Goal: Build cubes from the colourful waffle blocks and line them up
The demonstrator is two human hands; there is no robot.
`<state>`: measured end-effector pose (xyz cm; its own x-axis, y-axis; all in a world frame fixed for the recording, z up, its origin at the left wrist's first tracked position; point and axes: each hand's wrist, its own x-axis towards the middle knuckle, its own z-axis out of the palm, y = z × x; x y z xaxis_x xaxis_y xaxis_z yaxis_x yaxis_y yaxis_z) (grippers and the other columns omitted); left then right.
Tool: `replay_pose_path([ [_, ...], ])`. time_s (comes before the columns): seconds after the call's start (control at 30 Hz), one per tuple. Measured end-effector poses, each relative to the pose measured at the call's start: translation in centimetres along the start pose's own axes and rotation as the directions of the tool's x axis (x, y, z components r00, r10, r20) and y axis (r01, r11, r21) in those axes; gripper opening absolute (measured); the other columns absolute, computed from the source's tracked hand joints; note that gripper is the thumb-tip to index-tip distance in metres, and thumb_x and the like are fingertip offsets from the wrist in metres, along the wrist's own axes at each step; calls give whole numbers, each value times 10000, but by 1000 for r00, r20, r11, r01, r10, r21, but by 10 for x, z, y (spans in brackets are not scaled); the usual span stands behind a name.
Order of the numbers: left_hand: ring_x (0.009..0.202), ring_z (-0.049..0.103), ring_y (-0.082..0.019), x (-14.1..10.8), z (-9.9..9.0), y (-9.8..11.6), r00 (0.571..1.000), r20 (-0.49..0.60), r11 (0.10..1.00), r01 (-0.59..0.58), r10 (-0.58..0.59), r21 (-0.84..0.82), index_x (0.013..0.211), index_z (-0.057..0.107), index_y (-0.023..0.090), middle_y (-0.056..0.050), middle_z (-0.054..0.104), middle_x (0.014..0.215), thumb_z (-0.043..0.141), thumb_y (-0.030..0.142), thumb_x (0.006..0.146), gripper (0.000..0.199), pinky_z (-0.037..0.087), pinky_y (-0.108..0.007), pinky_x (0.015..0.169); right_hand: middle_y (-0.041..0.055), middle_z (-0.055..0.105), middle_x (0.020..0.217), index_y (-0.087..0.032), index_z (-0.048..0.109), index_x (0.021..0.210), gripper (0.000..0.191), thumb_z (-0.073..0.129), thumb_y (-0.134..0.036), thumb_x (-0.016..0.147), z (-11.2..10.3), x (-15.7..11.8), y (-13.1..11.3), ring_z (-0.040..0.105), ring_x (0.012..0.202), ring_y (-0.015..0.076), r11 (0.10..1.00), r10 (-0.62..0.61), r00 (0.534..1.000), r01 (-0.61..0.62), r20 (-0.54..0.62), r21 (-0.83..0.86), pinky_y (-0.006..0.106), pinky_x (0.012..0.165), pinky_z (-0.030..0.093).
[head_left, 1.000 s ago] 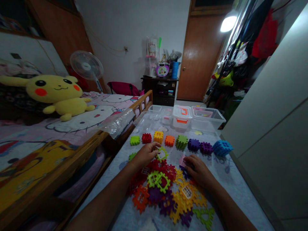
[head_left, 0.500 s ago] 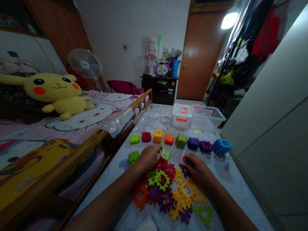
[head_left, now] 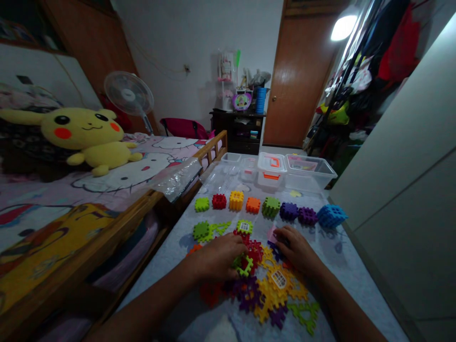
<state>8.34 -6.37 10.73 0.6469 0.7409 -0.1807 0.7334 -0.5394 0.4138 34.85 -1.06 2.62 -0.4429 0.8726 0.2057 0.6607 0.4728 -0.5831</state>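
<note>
My left hand [head_left: 225,255] is over the pile of gear-edged plastic building pieces. Its thumb and fingers curl around a lime-green piece [head_left: 237,261], partly hidden by the hand. Beside it lies a lime-green ring piece [head_left: 249,267]. My right hand [head_left: 294,246] holds a small pale pink piece [head_left: 271,233] at its curled fingertips, on the pile's right side. A lime piece with a white window [head_left: 244,227] lies just beyond the pile. Yellow pieces [head_left: 272,297], purple pieces [head_left: 247,294] and red pieces [head_left: 255,251] overlap between my forearms.
Behind the pile runs a row of stacked blocks, from a lime stack [head_left: 202,204] to a blue stack [head_left: 332,216]. Farther back stand a lidded clear box [head_left: 271,164] and an open clear bin [head_left: 309,180]. A wooden bed rail [head_left: 142,204] borders the left side.
My left hand has moved back toward me, from beside the windowed lime piece to the lime pieces on the pile. A lime triangular piece now shows beyond it. My right hand stays near the pink piece.
</note>
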Motion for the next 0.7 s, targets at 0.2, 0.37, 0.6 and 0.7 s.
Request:
replay_pose_path([
  [0.2,990,536,-239,5,-1,1,997,57,998,55,-57,30,990,610,209,-57,569,1068,738,364,651,393,459,-314,812,68,579,938,-184,619,990,183,517,-196,838,2,-1,3,552,880,208,1000,3,1000,-3,6,-11,337,795,444],
  [0.37,1031,508,-227,7,-7,-4,1000,5,1000,15,-15,-16,995,567,214,-37,538,1104,781,334,592,472,451,-284,832,70,576,931,-182,622,980,178,522,-189,833,0,0,1,551,880,211,1000,17,1000,-17,13,-15,336,794,443],
  [0.6,1086,548,-242,51,-22,-35,964,-186,982,187,-188,-22,1132,539,194,-76,596,1179,702,250,680,484,436,-318,913,68,564,916,-177,614,967,158,500,-195,859,-1,0,-2,546,875,207,1000,17,999,-17,27,-20,333,794,442],
  [0.7,1126,548,-265,70,-21,-43,967,-111,971,236,-230,42,1152,564,187,-92,600,1222,760,268,638,556,432,-325,942,69,561,928,-176,610,980,165,495,-193,864,0,0,-2,546,900,210,1000,15,1000,-15,27,-19,338,814,438],
])
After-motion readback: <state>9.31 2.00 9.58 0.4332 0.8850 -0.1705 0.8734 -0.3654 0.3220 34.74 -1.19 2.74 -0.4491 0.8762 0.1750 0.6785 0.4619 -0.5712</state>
